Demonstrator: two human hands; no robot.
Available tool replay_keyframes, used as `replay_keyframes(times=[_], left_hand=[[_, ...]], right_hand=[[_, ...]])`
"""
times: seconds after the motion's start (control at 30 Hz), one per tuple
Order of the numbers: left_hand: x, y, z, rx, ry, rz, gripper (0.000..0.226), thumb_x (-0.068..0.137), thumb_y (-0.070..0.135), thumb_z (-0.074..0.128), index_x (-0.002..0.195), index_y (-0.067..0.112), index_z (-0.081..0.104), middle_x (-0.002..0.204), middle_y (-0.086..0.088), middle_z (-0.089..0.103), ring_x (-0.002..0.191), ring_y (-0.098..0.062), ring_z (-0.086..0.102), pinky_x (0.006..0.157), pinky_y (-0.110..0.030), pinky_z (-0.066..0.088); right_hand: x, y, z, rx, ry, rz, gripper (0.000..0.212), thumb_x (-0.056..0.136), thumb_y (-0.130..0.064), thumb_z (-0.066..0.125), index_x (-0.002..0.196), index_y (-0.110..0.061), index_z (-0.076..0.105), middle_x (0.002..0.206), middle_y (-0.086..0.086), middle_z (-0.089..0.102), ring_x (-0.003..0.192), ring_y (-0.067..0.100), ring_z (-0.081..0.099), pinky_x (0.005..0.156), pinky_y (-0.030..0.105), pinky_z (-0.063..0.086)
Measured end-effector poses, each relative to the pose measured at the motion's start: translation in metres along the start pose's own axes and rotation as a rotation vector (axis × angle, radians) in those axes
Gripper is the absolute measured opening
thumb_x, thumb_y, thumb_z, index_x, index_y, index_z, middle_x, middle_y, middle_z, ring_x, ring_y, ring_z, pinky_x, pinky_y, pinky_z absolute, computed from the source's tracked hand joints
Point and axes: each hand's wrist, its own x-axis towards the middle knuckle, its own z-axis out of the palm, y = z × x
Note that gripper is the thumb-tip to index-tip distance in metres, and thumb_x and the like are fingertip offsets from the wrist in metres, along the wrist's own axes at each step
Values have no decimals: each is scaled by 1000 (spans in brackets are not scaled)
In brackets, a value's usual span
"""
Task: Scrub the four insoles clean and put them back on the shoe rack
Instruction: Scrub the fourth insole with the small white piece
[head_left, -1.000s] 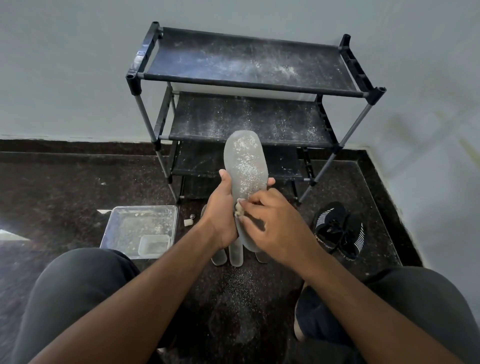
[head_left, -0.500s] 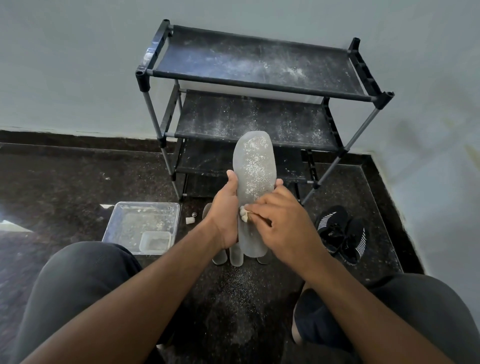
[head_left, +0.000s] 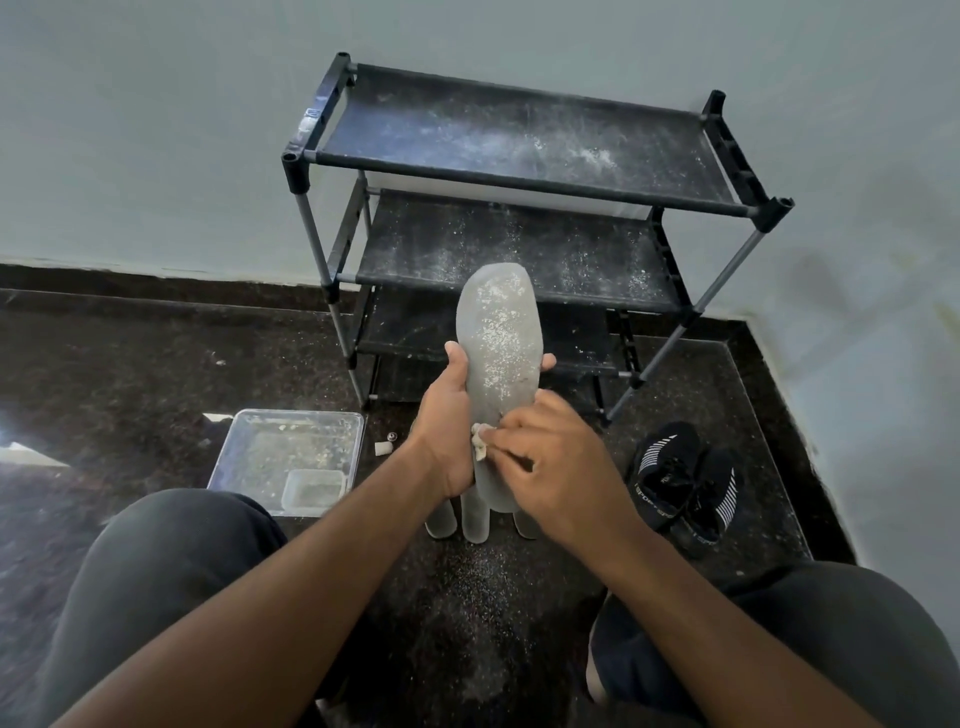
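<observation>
Dark speckled floor (head_left: 156, 374), pale wall corner, dusty shoe rack (head_left: 519, 150) behind. Left hand (head_left: 447, 431) wraps powdery insole (head_left: 498, 353), holding it upright over floor so grit drops off. Right hand (head_left: 550, 467) pinches small scrubber (head_left: 479, 441) against heel end — three more insoles (head_left: 475, 519) wait underneath.

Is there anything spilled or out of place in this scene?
Yes. White powder is scattered over the shoe rack shelves, the held insole and the floor between the knees. It looks spilled, not contained in the clear tray.
</observation>
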Motion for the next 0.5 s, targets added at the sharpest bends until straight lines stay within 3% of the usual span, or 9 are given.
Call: replay_keyframes(times=[0.07,0.17,0.23,0.37,0.5], left_hand=[[1,2,-3,-63,1,10,99,98,80,17,132,3,69,105,-14,72,87,-23,68,81,-35,63],[2,4,-10,-158,-29,-9,103,94,85,18,131,3,69,93,-14,66,80,-22,64,78,-34,61],[3,4,-12,-176,-30,-10,104,93,86,19,129,3,70,90,-15,65,79,-22,64,77,-34,61],[2,3,-6,-142,-24,-6,100,95,84,18,130,5,69,91,-14,66,78,-21,64,74,-34,61],[2,9,-13,-216,-52,6,102,95,84,15,124,5,73,90,-11,63,79,-19,59,77,-32,54]], right_hand=[[-4,1,3,43,-58,-20,13,93,-22,69,92,-17,80,78,-11,65,83,7,51,102,32,45],[-9,3,0,118,-154,-9,12,91,-28,71,91,-22,81,78,-15,66,84,2,48,82,28,48],[-7,4,0,105,-101,25,12,91,-28,71,94,-21,80,81,-14,66,84,3,47,77,23,46],[1,1,4,135,-16,6,11,91,-21,72,89,-17,81,80,-11,67,84,2,47,85,16,41],[-9,1,3,140,-210,26,18,93,-36,68,90,-23,81,77,-15,65,83,5,47,76,29,47]])
